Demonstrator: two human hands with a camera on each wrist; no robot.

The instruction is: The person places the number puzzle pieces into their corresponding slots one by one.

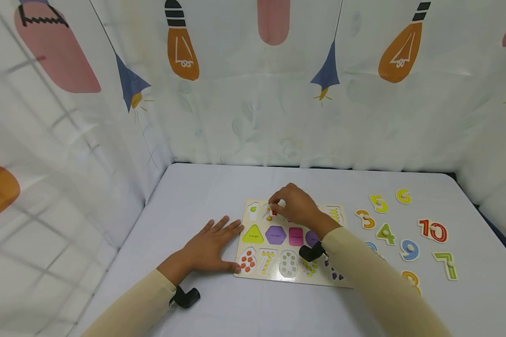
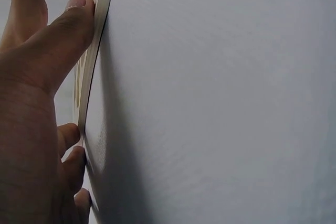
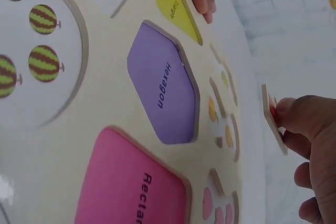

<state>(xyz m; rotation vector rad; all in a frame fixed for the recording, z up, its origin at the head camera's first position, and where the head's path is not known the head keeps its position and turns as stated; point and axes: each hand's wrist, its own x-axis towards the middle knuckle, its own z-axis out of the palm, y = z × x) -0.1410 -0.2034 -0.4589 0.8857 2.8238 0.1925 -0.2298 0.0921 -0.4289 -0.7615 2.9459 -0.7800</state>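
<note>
while left fingers (image 1: pixel 229 228) lie spread by the board (image 3: pixel 110 103) | right fingers (image 3: pixel 297 144) pinch red-marked piece (image 3: pixel 271 121) — at their tips, above board

Diffuse light; left wrist view dim

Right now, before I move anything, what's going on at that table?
A person's right hand pinches a thin piece with red on its face, held above the top row of a puzzle board; its number can't be read. The left hand lies at the board's left side, thumb touching the edge. The recess with printed watermelons has no piece in it. Loose number pieces, including a 10 and a 7, lie on the table to the right.
</note>
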